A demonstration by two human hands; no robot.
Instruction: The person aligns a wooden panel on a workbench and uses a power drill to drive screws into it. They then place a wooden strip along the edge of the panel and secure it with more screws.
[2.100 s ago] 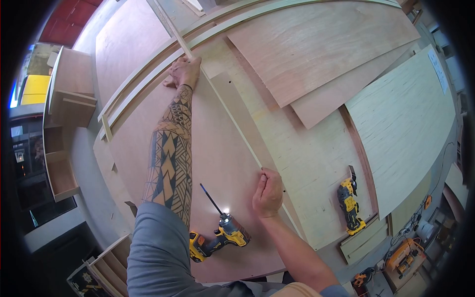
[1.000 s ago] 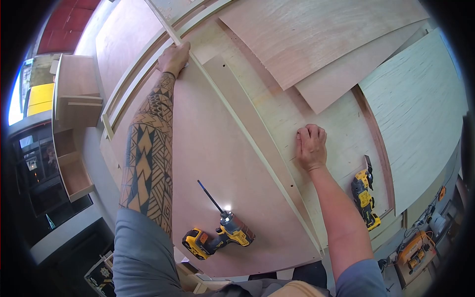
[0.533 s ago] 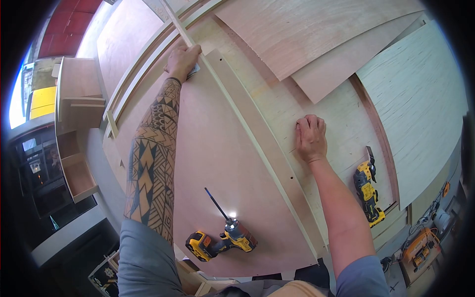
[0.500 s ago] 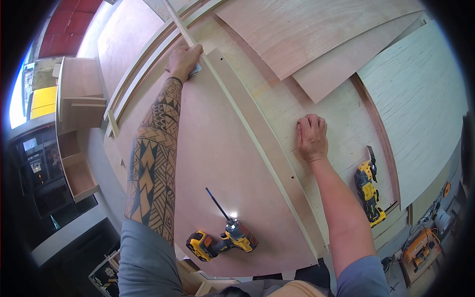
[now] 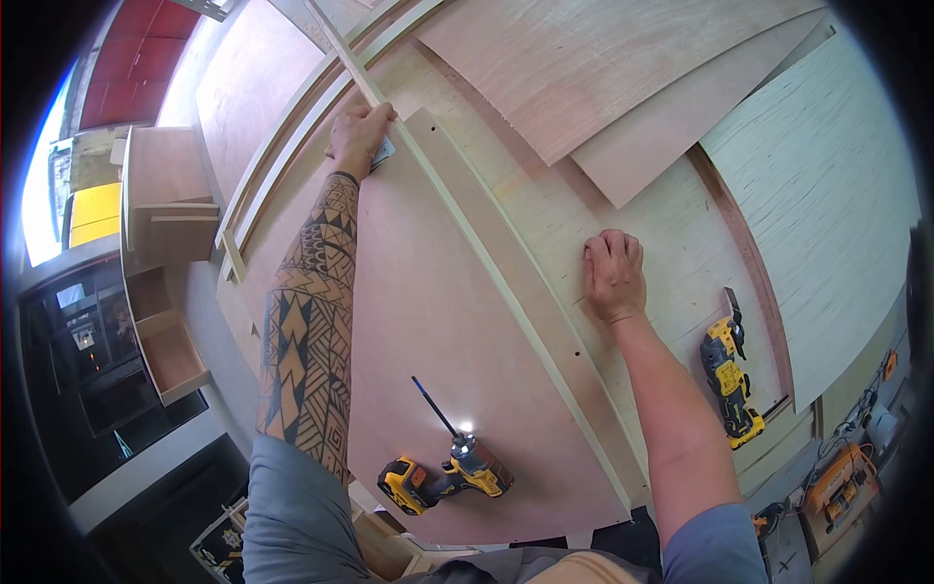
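Note:
My left hand (image 5: 357, 139) is closed on a long thin wooden strip (image 5: 438, 180) at the edge of a large plywood panel (image 5: 428, 292). A small pale piece (image 5: 383, 153), perhaps a label, shows beside its wrist. My right hand (image 5: 615, 277) rests with curled fingers on the pale board (image 5: 545, 200) to the right; anything inside those fingers is hidden. Between the two hands runs a flat plank (image 5: 525, 263) with dark holes. Nearer my body, a yellow and black impact driver (image 5: 467, 467) with a long bit lies on the panel, its light on.
A yellow oscillating multi-tool (image 5: 728, 380) lies right of my right forearm. Loose plywood sheets (image 5: 603, 68) overlap at the far side, and a pale grained sheet (image 5: 817, 214) lies at right. Wooden box units (image 5: 170, 350) stand at left. An orange tool tray (image 5: 839, 501) sits lower right.
The whole view has shifted slightly. Both hands keep the same places on the wood, and the tools have not moved relative to the boards.

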